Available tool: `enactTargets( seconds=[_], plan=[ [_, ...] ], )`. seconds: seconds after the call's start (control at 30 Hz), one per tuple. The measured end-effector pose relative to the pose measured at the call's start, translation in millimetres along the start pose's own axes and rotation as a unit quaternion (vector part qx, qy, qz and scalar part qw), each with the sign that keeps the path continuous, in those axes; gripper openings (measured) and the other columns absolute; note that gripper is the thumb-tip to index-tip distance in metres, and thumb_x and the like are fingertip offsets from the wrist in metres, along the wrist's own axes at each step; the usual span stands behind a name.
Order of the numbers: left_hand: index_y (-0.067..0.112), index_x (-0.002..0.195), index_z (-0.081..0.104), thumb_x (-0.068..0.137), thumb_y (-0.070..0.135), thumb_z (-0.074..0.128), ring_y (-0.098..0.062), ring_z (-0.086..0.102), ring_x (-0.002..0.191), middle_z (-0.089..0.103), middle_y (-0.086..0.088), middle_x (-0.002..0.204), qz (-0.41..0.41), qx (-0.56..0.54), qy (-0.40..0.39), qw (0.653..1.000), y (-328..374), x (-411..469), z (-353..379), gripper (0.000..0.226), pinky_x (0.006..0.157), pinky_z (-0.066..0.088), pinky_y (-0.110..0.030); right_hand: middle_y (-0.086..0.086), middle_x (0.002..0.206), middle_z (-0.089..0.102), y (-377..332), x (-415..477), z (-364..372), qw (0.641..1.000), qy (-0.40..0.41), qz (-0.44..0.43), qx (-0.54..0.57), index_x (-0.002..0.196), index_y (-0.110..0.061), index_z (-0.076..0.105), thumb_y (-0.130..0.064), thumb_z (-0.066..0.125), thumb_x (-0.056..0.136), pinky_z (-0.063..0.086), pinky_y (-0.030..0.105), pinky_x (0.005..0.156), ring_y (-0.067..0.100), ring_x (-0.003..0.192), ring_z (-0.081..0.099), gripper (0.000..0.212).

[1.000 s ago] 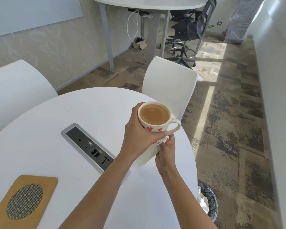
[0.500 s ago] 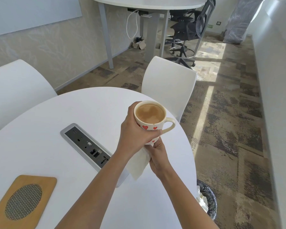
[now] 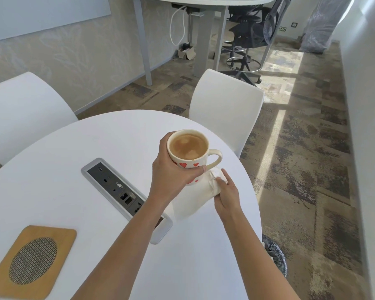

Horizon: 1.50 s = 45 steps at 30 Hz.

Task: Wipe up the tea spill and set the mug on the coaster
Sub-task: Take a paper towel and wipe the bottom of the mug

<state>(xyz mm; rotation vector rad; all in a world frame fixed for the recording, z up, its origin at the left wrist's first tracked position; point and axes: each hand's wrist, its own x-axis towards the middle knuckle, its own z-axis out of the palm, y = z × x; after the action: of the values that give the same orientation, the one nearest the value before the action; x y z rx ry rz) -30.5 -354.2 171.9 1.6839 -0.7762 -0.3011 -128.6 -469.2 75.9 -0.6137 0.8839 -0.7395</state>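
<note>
A cream mug with red hearts, full of milky tea, is held up over the white round table. My left hand grips its body from the left side. Just right of and below the mug, my right hand clutches a white napkin, which touches the mug's lower side and hangs down toward the tabletop. The wooden coaster with an oval metal mesh lies at the table's near left edge, far from both hands. No spill is visible on the table.
A grey power and data socket panel is set into the table left of my arms. White chairs stand at the far side and far left. A dark wastebasket sits on the carpet by the table's right edge.
My right hand came out from under the mug to its lower right, drawing the napkin along. The mug has stayed raised in my left hand, nearly in place.
</note>
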Motion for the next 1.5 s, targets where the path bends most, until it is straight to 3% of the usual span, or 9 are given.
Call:
enactTargets(
  seconds=[0.13, 0.27, 0.4, 0.53, 0.77, 0.87, 1.0, 1.3, 1.5],
  plan=[
    [0.045, 0.117, 0.039, 0.051, 0.025, 0.089, 0.021, 0.048, 0.096, 0.053, 0.035, 0.105, -0.010, 0.004, 0.012, 1.000, -10.6, 6.1, -2.6, 0.085, 0.074, 0.041, 0.001, 0.013, 0.132, 0.056, 10.7, 15.5, 2.7, 0.981, 0.114, -0.065, -0.145, 0.132, -0.010, 0.049, 0.006, 0.047, 0.090, 0.044, 0.034, 0.101, 0.027, 0.117, 0.056, 0.045],
    [0.046, 0.118, 0.038, 0.052, 0.028, 0.089, 0.019, 0.048, 0.099, 0.052, 0.036, 0.107, -0.017, 0.016, 0.018, 1.000, -21.2, 11.1, -3.2, 0.086, 0.077, 0.042, -0.004, 0.000, 0.121, 0.065, 31.5, 18.2, -1.9, 0.882, 0.157, -0.233, -0.377, 0.119, -0.019, 0.063, 0.006, 0.039, 0.090, 0.036, 0.007, 0.088, 0.015, 0.113, 0.058, 0.046],
    [0.043, 0.119, 0.039, 0.050, 0.029, 0.089, 0.019, 0.048, 0.098, 0.054, 0.033, 0.108, -0.030, 0.018, 0.025, 0.999, -31.5, 17.2, -2.4, 0.086, 0.077, 0.042, -0.002, 0.001, 0.128, 0.062, 54.0, 25.5, -17.8, 0.693, -0.037, -0.354, -0.627, 0.120, -0.015, 0.064, 0.005, 0.050, 0.089, 0.036, 0.015, 0.102, 0.016, 0.123, 0.054, 0.040],
    [0.045, 0.118, 0.040, 0.050, 0.027, 0.089, 0.018, 0.049, 0.099, 0.054, 0.034, 0.108, -0.037, 0.017, 0.022, 0.999, -40.3, 23.5, -2.2, 0.085, 0.077, 0.043, -0.004, 0.015, 0.104, 0.073, 74.4, 34.1, -25.5, 0.496, -0.130, -0.466, -0.721, 0.094, 0.001, 0.073, 0.015, 0.064, 0.068, 0.056, 0.040, 0.086, 0.029, 0.100, 0.069, 0.031],
    [0.048, 0.115, 0.039, 0.050, 0.027, 0.089, 0.020, 0.048, 0.097, 0.054, 0.035, 0.107, -0.043, 0.015, 0.023, 0.999, -50.3, 30.0, -3.1, 0.085, 0.072, 0.039, 0.003, 0.021, 0.147, 0.038, 105.5, 19.0, -29.4, 0.492, -0.216, -0.317, -0.781, 0.138, -0.017, 0.048, -0.044, 0.044, 0.092, 0.028, 0.051, 0.110, 0.037, 0.137, 0.035, 0.053],
    [0.046, 0.117, 0.038, 0.050, 0.027, 0.089, 0.020, 0.047, 0.098, 0.053, 0.033, 0.108, -0.040, 0.021, 0.024, 0.999, -54.1, 32.7, -3.1, 0.086, 0.074, 0.039, 0.001, 0.005, 0.160, 0.007, 115.1, 22.7, -21.6, 0.450, -0.291, -0.309, -0.786, 0.149, -0.028, 0.022, -0.046, 0.014, 0.098, -0.007, 0.037, 0.118, 0.024, 0.147, 0.006, 0.055],
    [0.042, 0.121, 0.039, 0.052, 0.025, 0.089, 0.018, 0.048, 0.101, 0.052, 0.032, 0.111, -0.036, 0.030, 0.026, 0.999, -60.7, 35.4, -2.2, 0.087, 0.079, 0.041, -0.004, 0.005, 0.159, 0.013, 118.7, 41.6, -7.7, 0.395, -0.304, -0.334, -0.800, 0.150, -0.024, 0.018, -0.041, 0.007, 0.098, -0.005, 0.041, 0.118, 0.022, 0.147, 0.009, 0.056],
    [0.044, 0.119, 0.042, 0.048, 0.028, 0.089, 0.016, 0.050, 0.100, 0.054, 0.039, 0.107, -0.055, 0.011, 0.040, 0.998, -75.8, 42.5, -1.2, 0.086, 0.078, 0.044, -0.006, 0.002, 0.161, -0.001, 86.2, 95.6, -17.4, 0.556, -0.059, -0.236, -0.794, 0.151, -0.024, 0.009, -0.033, 0.018, 0.102, -0.005, 0.037, 0.120, 0.017, 0.147, -0.004, 0.050],
    [0.045, 0.117, 0.041, 0.049, 0.027, 0.090, 0.018, 0.049, 0.098, 0.053, 0.040, 0.105, -0.063, 0.016, 0.054, 0.996, -82.9, 45.3, -3.4, 0.085, 0.078, 0.043, -0.015, 0.003, 0.160, 0.004, 92.0, 60.6, -40.8, 0.590, 0.068, -0.237, -0.768, 0.151, -0.026, 0.010, -0.031, 0.023, 0.101, -0.006, 0.035, 0.119, 0.020, 0.148, 0.001, 0.052]
  ],
)
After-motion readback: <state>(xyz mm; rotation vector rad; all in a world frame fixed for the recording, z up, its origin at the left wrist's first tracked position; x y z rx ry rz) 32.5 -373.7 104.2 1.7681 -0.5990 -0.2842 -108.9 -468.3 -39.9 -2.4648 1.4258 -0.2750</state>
